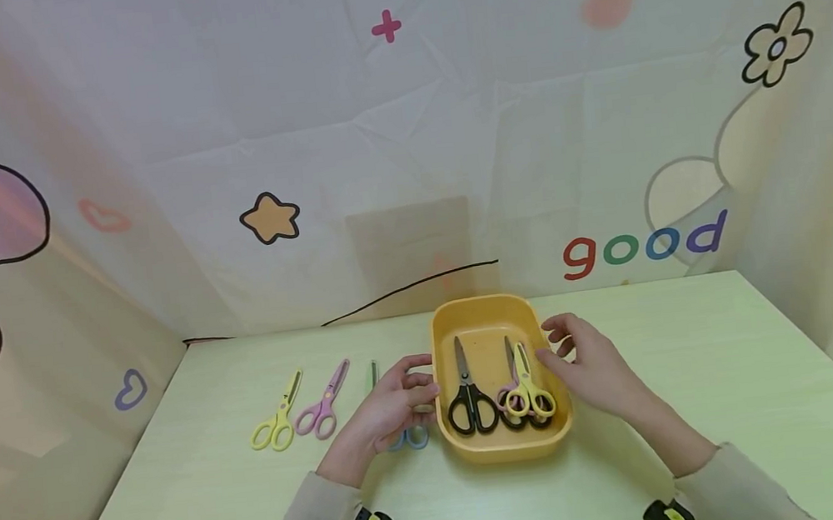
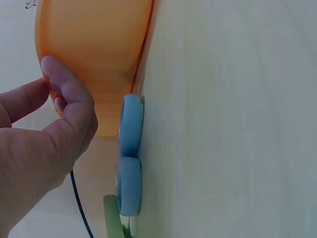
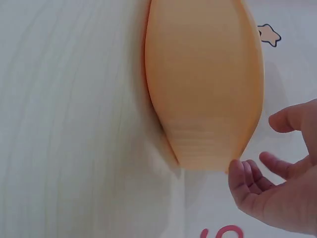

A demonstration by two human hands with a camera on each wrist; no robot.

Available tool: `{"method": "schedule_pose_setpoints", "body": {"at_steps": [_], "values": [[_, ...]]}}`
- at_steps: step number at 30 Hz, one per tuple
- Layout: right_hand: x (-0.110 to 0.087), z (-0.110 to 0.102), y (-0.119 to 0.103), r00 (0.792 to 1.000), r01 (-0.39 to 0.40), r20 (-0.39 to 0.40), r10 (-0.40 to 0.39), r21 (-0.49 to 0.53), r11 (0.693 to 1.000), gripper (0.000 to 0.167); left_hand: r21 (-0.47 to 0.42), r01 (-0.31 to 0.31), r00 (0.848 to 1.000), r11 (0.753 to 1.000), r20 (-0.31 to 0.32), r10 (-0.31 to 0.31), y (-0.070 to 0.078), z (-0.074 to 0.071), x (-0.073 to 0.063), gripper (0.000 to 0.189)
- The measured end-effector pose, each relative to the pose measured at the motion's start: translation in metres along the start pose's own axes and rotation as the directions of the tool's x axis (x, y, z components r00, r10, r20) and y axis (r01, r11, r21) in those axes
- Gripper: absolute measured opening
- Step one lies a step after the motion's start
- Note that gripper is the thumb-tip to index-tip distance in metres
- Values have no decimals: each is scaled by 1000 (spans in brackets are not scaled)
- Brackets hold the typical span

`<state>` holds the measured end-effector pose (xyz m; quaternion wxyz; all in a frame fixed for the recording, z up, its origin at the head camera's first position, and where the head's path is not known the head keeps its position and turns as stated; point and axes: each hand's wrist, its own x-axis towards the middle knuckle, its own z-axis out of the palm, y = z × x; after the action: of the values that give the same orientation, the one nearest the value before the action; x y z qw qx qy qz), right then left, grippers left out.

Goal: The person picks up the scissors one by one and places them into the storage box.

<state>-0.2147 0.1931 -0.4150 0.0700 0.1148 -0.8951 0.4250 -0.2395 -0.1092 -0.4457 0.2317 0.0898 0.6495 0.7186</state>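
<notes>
Between my two hands, a yellow plastic tray stands on the table. Inside it, black-handled scissors lie at the left. At the right, yellow scissors overlap pink scissors and another black-handled pair. My left hand touches the tray's left rim with loosely bent fingers. Partly hidden beneath that hand are blue-handled scissors and green scissors; the blue finger loops also show in the left wrist view. Beside the right rim is my right hand, fingers loosely spread and holding nothing.
Yellow scissors and pink scissors lie on the pale green table, left of my left hand. A printed cloth hangs behind the table's back edge and along both sides.
</notes>
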Motion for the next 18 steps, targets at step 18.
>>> {"method": "schedule_pose_setpoints", "body": {"at_steps": [18], "values": [[0, -4, 24, 913, -359, 333, 236, 379, 853, 58, -1, 17, 1000, 1000, -16, -17, 0, 0, 0, 54]]}}
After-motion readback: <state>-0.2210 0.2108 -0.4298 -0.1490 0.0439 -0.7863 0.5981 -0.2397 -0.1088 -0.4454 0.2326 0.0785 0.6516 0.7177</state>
